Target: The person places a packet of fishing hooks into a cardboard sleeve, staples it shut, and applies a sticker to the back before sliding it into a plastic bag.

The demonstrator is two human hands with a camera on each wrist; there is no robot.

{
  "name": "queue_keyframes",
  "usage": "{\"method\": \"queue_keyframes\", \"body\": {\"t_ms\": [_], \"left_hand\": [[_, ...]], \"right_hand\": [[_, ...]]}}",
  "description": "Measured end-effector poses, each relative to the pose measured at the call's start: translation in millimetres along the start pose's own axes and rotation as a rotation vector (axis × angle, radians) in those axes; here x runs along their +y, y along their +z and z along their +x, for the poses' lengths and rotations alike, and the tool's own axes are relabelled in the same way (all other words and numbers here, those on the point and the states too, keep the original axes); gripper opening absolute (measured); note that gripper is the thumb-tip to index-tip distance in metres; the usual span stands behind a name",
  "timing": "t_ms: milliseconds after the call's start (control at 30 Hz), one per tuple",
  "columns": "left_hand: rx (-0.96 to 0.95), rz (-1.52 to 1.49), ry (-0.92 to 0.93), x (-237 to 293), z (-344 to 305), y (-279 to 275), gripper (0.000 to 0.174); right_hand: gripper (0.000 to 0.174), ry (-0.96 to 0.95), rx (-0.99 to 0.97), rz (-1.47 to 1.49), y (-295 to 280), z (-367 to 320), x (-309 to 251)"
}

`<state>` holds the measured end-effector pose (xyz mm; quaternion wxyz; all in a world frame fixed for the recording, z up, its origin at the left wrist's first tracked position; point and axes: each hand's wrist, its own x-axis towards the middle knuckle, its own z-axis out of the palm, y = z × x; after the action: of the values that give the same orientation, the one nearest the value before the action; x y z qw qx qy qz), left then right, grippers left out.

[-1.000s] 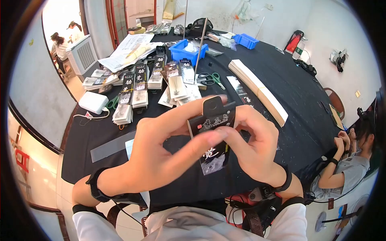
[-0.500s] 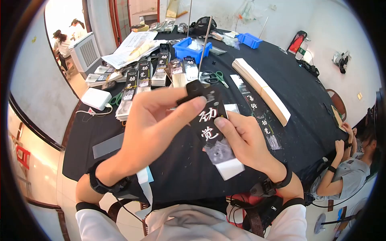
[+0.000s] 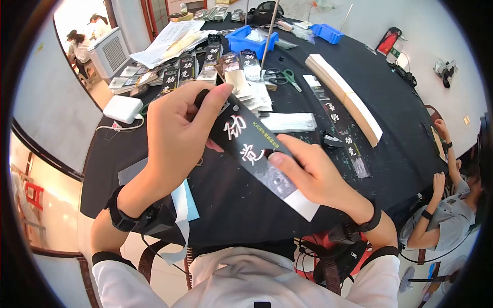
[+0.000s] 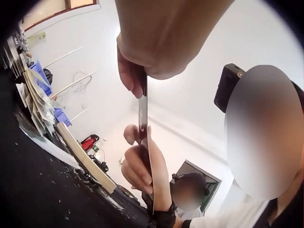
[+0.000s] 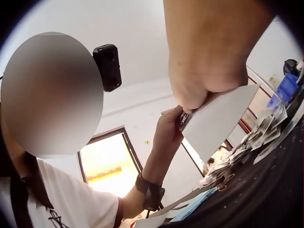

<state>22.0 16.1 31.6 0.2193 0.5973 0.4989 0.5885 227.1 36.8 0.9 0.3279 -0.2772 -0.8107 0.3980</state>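
A black card packet (image 3: 245, 137) with white characters and a white lower end is held slanting above the table in the head view. My left hand (image 3: 177, 128) pinches its upper end between thumb and fingers. Lower down, my right hand (image 3: 313, 167) grips the right edge, thumb on the front. From the left wrist view the packet (image 4: 143, 111) is nearly edge-on, the right hand (image 4: 142, 164) around its lower part. The right wrist view shows its white lower part (image 5: 221, 121) and the left hand (image 5: 168, 126) beyond.
Bundled packets (image 3: 187, 72), a blue bin (image 3: 241, 41), green-handled scissors (image 3: 287, 78), a long stack of white strips (image 3: 344, 97), a row of black packets (image 3: 336, 123) and a white box (image 3: 123, 109) lie on the black-covered table (image 3: 231, 215). Another person (image 3: 441, 220) sits at the right.
The packet has turned from a short, tilted view to showing its front at length. Both hands have moved apart along it. A white packet and a small black item now show on the table beyond the hands.
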Motion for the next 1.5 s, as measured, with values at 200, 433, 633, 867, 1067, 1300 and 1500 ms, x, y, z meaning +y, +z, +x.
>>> {"method": "queue_keyframes", "body": {"t_ms": [200, 433, 633, 867, 1067, 1300, 1500], "left_hand": [[-0.165, 0.016, -0.158, -3.8, 5.4, -16.0, 0.029], [-0.255, -0.066, -0.358, -27.7, 0.5, -31.6, 0.024], [-0.240, -0.171, -0.510, -64.1, 12.2, -55.9, 0.014], [-0.369, -0.094, -0.710, -98.0, 24.2, -82.7, 0.015], [-0.491, 0.543, -0.559, -75.8, 24.4, -72.6, 0.023], [-0.324, 1.007, -0.030, -74.7, 9.8, -78.7, 0.021], [-0.260, 0.860, -0.101, -45.4, 9.8, -63.7, 0.016]], "right_hand": [[0.026, 0.002, -0.046, 0.099, -2.9, 6.4, 8.0], [0.029, 0.187, -0.229, 0.106, -0.2, 6.1, 14.9], [0.026, 0.346, -0.177, 0.090, -20.9, -14.8, 24.0], [0.027, 0.589, 0.357, -0.886, -143.6, -28.0, 100.0], [0.042, 0.651, 0.299, -0.939, -156.4, -38.7, 151.3], [0.032, 0.722, 0.248, -0.605, -166.8, -36.6, 157.7], [0.031, 0.729, 0.300, -0.635, -166.0, -34.2, 140.0]]}}
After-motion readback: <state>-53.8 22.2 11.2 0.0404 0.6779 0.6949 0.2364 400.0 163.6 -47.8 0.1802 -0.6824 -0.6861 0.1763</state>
